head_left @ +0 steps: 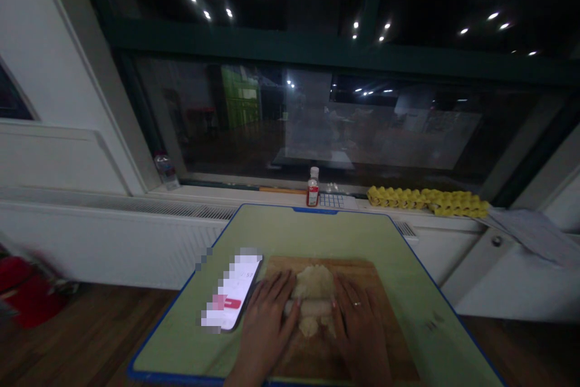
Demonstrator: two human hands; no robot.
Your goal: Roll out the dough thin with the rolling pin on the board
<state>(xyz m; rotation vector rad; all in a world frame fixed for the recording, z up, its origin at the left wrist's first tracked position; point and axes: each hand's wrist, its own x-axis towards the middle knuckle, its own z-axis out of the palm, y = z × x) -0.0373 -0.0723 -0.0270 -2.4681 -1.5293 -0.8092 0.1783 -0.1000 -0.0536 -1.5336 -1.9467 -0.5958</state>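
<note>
At the lower centre of the frame, my left hand and right hand lie palms down over the two ends of a short, pale rolling pin, which runs crosswise between them. My fingers are stretched out and slightly parted, not curled around it; how firmly the palms press, I cannot tell. Beneath the pin lies the dough, cream-coloured, flattened and matt, with an uneven outline: a broad rounded sheet above the pin, smaller ragged lobes below it. The dough rests on a brown wooden board, set on a light green, blue-edged table. Left of my left hand lies a phone, its screen lit. At the centre, beyond the table, stands a small red-labelled bottle; to its right is a yellow egg tray.
</note>
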